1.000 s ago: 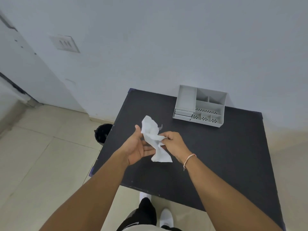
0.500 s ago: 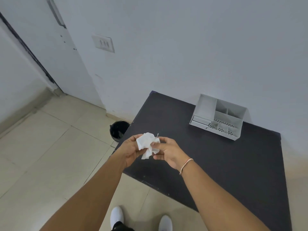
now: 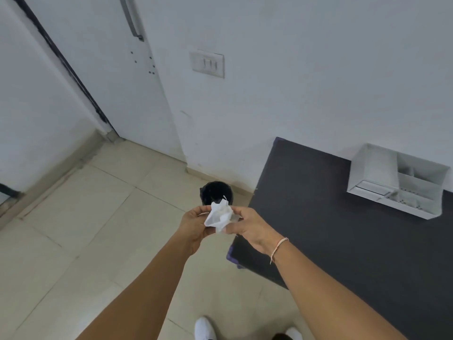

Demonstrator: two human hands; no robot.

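A crumpled white tissue is bunched between both hands, held out over the floor. My left hand cups it from the left with curled fingers. My right hand pinches it from the right; a thin bracelet circles that wrist. Just beyond the tissue a small black bin stands on the floor, open at the top, beside the table's left edge.
A black table fills the right side, against the white wall. A white compartment organizer sits at its back. A white door and a wall switch lie to the left. Beige floor tiles; my white shoes below.
The tissue has been scrunched from a loose sheet into a tight wad. Both hands have carried it leftward off the table to the bin, and the view has turned left.
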